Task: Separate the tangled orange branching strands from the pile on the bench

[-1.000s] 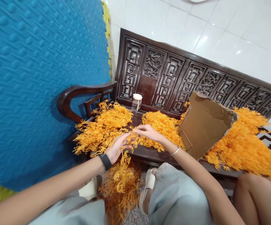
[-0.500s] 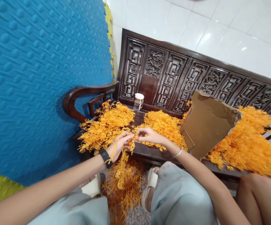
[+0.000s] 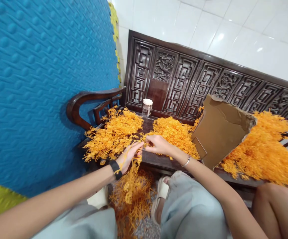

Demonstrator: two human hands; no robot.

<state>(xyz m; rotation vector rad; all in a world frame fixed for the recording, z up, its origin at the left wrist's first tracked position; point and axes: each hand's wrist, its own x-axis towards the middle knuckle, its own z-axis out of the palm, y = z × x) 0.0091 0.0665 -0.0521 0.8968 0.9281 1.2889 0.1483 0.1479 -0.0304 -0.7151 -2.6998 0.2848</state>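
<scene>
Left hand [image 3: 129,157]: black wristband; fingers drawn nearly together, closed on orange strands [image 3: 131,181], some looped over the hand, the rest hanging in front of the bench, above a tangled orange pile [image 3: 126,205] between the feet.

Right hand [image 3: 158,145]: silver bracelet; thumb and fingertips pinched nearly shut, just beside the left fingertips; whether a strand lies between them, cannot tell.

Dark carved wooden bench [image 3: 157,91]: one, bearing the following.
- Left orange heap [image 3: 119,131], by the curved armrest [image 3: 80,96].
- Middle orange heap [image 3: 175,132], behind the right hand.
- Right orange heap [image 3: 265,152], the largest.
- Cardboard piece [image 3: 221,129], tilted, between middle and right heaps.
- Clear bottle [image 3: 146,109], white lid, upright, near the backrest.

Blue textured foam mat [image 3: 34,99]: left of the bench, yellow edging.

Another person's bare knee [image 3: 268,196]: lower right.
</scene>
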